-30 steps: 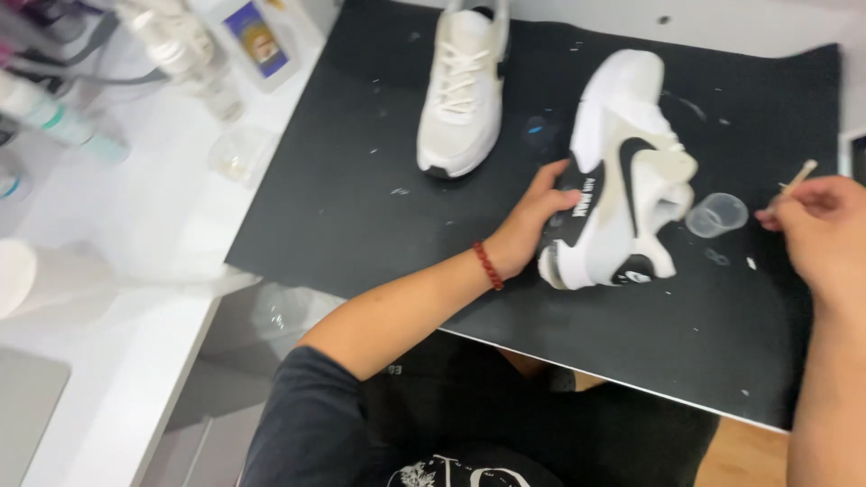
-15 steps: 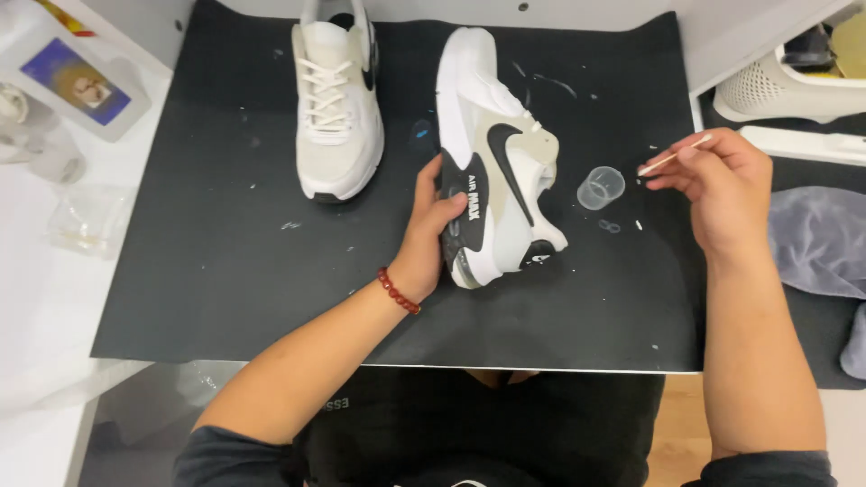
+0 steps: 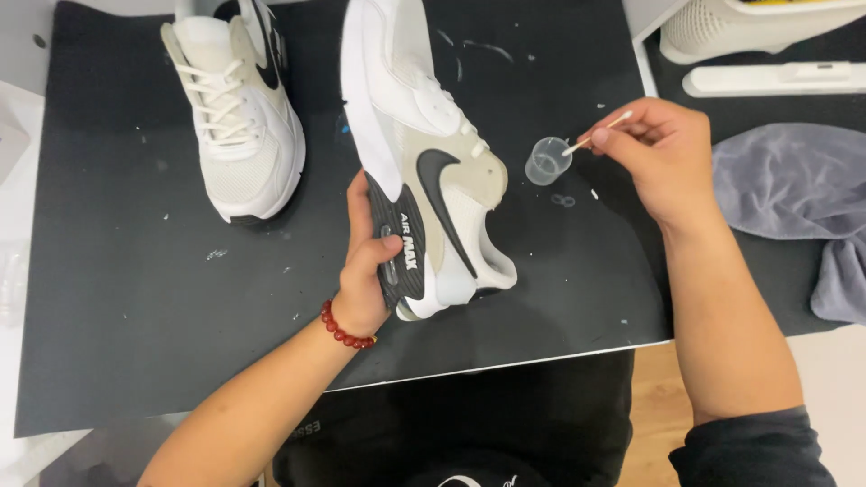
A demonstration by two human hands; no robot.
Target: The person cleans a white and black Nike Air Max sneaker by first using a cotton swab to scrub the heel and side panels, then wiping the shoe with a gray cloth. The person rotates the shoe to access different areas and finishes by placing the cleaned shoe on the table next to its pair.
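At the far left, a second sneaker (image 3: 236, 117) is standing upright on its sole on the black mat (image 3: 135, 298), laces up, well apart from both hands and not being handled. The mat around it is carrying scattered white flecks and smears.

Next to the right, the left hand (image 3: 365, 271) is gripping the tilted sneaker (image 3: 424, 153) at the heel end. The fingers are wrapped around the dark heel section of the sole, with the thumb lying across it, so the hand is closed firmly on the shoe. A red bead bracelet (image 3: 345, 326) is sitting on that wrist. The shoe is being held on its side near the mat's centre, its beige and white side panel turned toward the camera, toe pointing away from the person.

Just beside the shoe, a small clear cup (image 3: 546, 160) is standing on the mat. The right hand (image 3: 663, 158) is pinching a cotton swab (image 3: 595, 133) between thumb and fingertips, and the swab tip is sitting at the cup's rim. Whether the cup holds liquid cannot be told.

Judged from this layout, the work is standing at the swab-loading stage: the swab is not yet touching the shoe, and the upright sneaker is awaiting handling.

At the far right, a grey cloth (image 3: 794, 207) is lying unused beside the mat.
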